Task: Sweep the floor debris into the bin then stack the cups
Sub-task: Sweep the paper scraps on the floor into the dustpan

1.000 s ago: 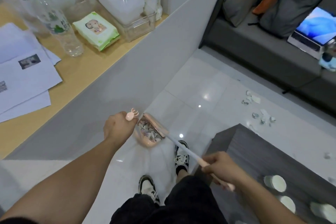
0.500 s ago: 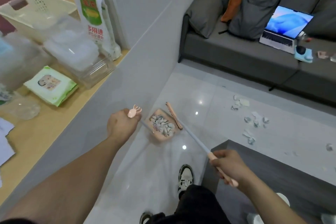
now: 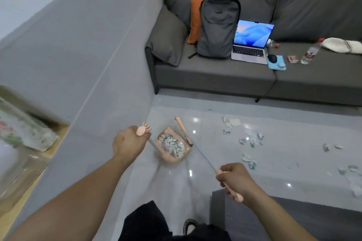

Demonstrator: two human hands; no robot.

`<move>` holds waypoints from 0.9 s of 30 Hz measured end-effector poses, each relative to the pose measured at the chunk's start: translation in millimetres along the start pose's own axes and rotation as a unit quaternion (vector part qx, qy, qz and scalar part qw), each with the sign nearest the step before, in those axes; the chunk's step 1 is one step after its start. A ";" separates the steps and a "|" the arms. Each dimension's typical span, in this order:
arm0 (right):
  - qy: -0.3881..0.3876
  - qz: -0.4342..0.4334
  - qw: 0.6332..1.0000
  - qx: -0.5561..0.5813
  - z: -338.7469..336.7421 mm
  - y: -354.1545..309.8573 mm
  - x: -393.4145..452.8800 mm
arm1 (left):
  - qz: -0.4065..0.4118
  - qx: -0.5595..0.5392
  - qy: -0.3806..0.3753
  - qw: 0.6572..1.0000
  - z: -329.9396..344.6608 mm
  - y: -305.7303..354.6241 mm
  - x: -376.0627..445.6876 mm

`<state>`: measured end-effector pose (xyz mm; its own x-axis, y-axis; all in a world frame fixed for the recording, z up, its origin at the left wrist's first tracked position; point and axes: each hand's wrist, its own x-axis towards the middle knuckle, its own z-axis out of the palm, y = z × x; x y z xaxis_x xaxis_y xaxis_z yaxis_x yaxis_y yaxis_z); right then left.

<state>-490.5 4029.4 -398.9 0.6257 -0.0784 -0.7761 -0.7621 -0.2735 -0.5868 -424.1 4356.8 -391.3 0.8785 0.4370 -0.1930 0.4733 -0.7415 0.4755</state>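
My left hand (image 3: 129, 142) grips the pink handle of a dustpan (image 3: 170, 147), which hangs above the white tiled floor and holds a heap of pale paper scraps. My right hand (image 3: 236, 179) grips the pink end of a long thin broom handle; the pink broom head (image 3: 183, 130) sits just past the dustpan's far edge. More pale scraps of debris (image 3: 249, 140) lie scattered on the floor to the right. No cups and no bin are in view.
A grey sofa (image 3: 215, 76) stands at the back with a backpack (image 3: 218, 27), an open laptop (image 3: 251, 42), a bottle and small items. A white partition wall (image 3: 94, 68) runs along the left. A dark grey table (image 3: 293, 219) is at the lower right.
The view has swung up and right, so the wooden counter items on the left and the cups on the table dropped from sight. Both hands keep their grips; the loaded dustpan stays lifted.
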 end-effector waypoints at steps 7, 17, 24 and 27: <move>0.058 0.058 0.991 0.109 -0.8 -52.7 61.8 | 0.095 0.045 -0.051 0.993 30.9 67.5 122.5; 0.136 0.082 0.934 0.320 -1.5 -152.3 105.3 | 0.165 0.067 -0.107 0.978 43.6 126.8 263.9; 0.064 0.097 0.861 0.496 -27.4 -195.0 158.2 | 0.153 0.084 -0.129 0.976 63.5 138.7 307.9; 0.024 0.104 0.835 0.541 -47.0 -207.7 195.3 | 0.138 0.090 -0.126 0.978 70.6 147.6 317.6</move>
<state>-202.2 4025.9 -417.8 0.4475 -0.0627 -0.8921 -0.5430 0.7736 -0.3267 -70.6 4350.2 -443.0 0.9517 0.0856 -0.2950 0.2005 -0.9006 0.3857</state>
